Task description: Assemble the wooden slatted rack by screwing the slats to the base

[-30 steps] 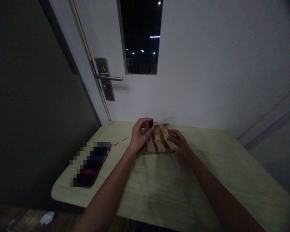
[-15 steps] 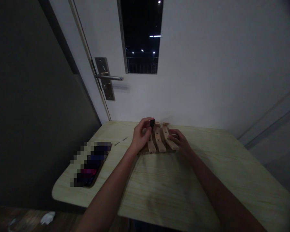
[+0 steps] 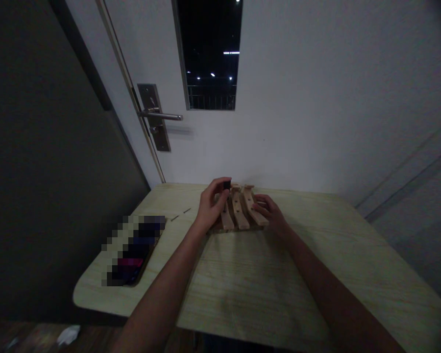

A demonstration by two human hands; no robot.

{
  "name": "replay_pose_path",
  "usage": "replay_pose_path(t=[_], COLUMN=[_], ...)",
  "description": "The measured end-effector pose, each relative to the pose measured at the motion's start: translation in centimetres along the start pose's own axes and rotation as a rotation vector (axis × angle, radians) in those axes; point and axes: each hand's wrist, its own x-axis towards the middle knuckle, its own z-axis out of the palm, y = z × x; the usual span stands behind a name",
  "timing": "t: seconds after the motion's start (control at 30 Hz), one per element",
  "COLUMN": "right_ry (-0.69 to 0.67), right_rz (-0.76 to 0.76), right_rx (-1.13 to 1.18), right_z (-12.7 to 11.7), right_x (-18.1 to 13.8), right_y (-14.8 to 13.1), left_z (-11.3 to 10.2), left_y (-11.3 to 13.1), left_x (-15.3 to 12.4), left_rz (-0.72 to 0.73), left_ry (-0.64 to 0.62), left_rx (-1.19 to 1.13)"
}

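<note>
In the head view, a wooden rack [image 3: 238, 212] with three curved slats on a darker base stands on the table. My left hand [image 3: 212, 203] is at its left side, thumb and fingers pinching a small black block-like piece [image 3: 227, 185] just above the left slat. Whether that piece touches the slat I cannot tell. My right hand [image 3: 269, 212] grips the right slat from its outer side, with the fingertips on the wood. Small dark holes show in the slats. The far side of the base is hidden behind the slats.
Left of the rack lie two thin metal screw-like pieces [image 3: 180, 214] and a phone [image 3: 141, 252], partly pixelated. The pale wood-grain table [image 3: 250, 284] meets a white door [image 3: 297, 122] with a metal handle [image 3: 165, 116]. Crumpled white paper [image 3: 68, 335] lies on the floor.
The whole view has shifted slightly, so everything appears a little further left. Both hands keep their hold; the black piece seems to sit slightly more upright between the left fingers.
</note>
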Motion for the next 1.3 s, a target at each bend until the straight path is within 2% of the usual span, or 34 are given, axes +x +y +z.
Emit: replay_pose_path(t=[0.13,0.3,0.4,0.6,0.8,1.03,1.17,1.3], right_ry=[0.016,0.035,0.040,0.032,0.024,0.018,0.035,0.041], right_rz=[-0.014,-0.006,-0.013,-0.030,-0.024,-0.009,0.003,-0.010], right_rx=[-0.023,-0.017,-0.019,-0.026,-0.048,-0.045,-0.029,-0.039], right_z=[0.01,0.18,0.33,0.40,0.12,-0.16,-0.04,0.02], right_x=[0.04,0.02,-0.08,-0.18,-0.10,0.05,0.10,0.12], right_y=[0.13,-0.21,-0.53,-0.61,-0.41,0.08,0.05,-0.06], left_z=[0.15,0.19,0.22,0.37,0.34,0.34,0.50,0.46], left_y=[-0.11,-0.07,0.03,-0.27,-0.05,-0.15,-0.08,0.26], left_x=[0.10,-0.08,-0.13,-0.07,-0.21,-0.04,-0.14,-0.23], left_rz=[0.023,-0.046,-0.045,-0.045,-0.043,-0.031,-0.059,-0.047], left_ry=[0.037,0.005,-0.015,0.054,-0.023,0.071,0.055,-0.016], left_rx=[0.076,-0.062,-0.047,0.018,-0.075,0.050,-0.031,-0.070])
